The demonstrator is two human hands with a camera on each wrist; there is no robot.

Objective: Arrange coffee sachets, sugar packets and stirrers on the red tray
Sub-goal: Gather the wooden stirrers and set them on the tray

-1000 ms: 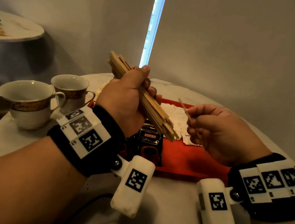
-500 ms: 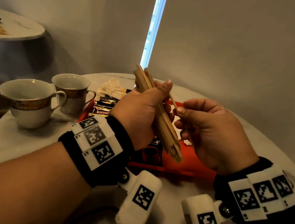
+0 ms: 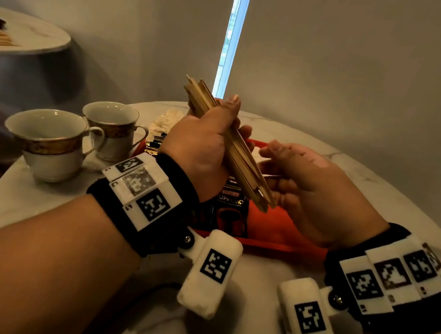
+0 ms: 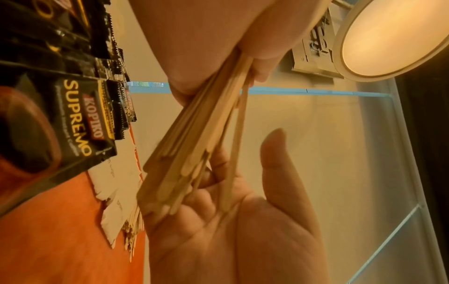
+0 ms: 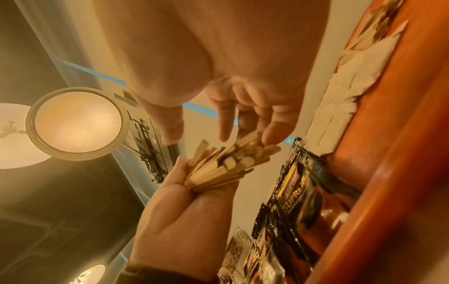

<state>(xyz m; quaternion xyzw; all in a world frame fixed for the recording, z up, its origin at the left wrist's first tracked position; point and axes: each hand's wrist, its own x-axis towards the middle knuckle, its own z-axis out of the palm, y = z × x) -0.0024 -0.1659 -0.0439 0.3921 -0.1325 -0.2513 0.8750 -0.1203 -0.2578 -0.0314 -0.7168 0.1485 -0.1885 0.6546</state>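
My left hand (image 3: 236, 119) grips a thick bundle of wooden stirrers (image 3: 243, 165), tilted, over the red tray (image 3: 284, 234). My right hand (image 3: 272, 167) is at the bundle's lower end with its fingers curled. In the left wrist view one stirrer (image 4: 234, 153) splays out of the bundle (image 4: 189, 149) and runs down into the right hand's fingers (image 4: 209, 184). The right wrist view shows that stirrer's tip (image 5: 250, 136) pinched between two fingers. On the tray lie black coffee sachets (image 3: 231, 207), white sugar packets (image 4: 116, 182) and a few loose stirrers (image 4: 133, 230).
Two white cups with gold bands (image 3: 49, 142) (image 3: 111, 127) stand left of the tray on the round marble table (image 3: 267, 281). A loose pile of white packets (image 3: 167, 120) lies beyond the tray's far left corner. A second table (image 3: 30, 33) at the far left holds more stirrers.
One second ago my right hand held a single stirrer apart from the bundle. The hands have come together, and the right fingers now sit at the bundle's lower end.
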